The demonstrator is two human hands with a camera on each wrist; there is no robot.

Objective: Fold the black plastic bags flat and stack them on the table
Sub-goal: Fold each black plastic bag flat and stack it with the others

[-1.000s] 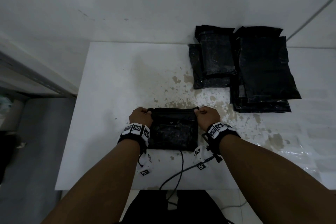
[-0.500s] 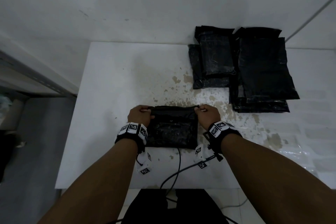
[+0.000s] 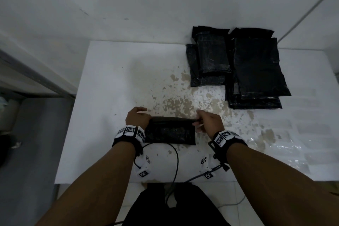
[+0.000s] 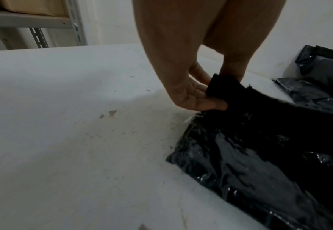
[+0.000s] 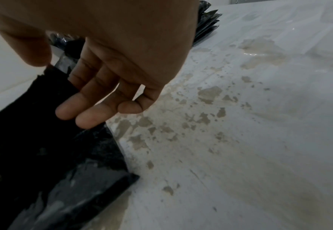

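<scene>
Stained white table (image 3: 113, 82): both hands, left hand (image 3: 137, 119) and right hand (image 3: 209, 122), pinching black bag (image 3: 170, 132) flap mid-fold; next, probably pressing flat, then stacking.

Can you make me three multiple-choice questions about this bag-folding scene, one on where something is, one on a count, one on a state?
1. Where do the folded stacks lie on the table?
A. far right
B. near left corner
C. on the floor

2. How many hands hold the bag being folded?
A. none
B. one
C. two

3. How does that bag's far edge stand?
A. pressed flat
B. lifted off the table
C. tucked under a stack

Answers:
1 A: the stacks sit at the table's far right.
2 C: the left hand and the right hand each pinch an end of the bag.
3 B: the wrist views show the edge raised between the fingers.
</scene>
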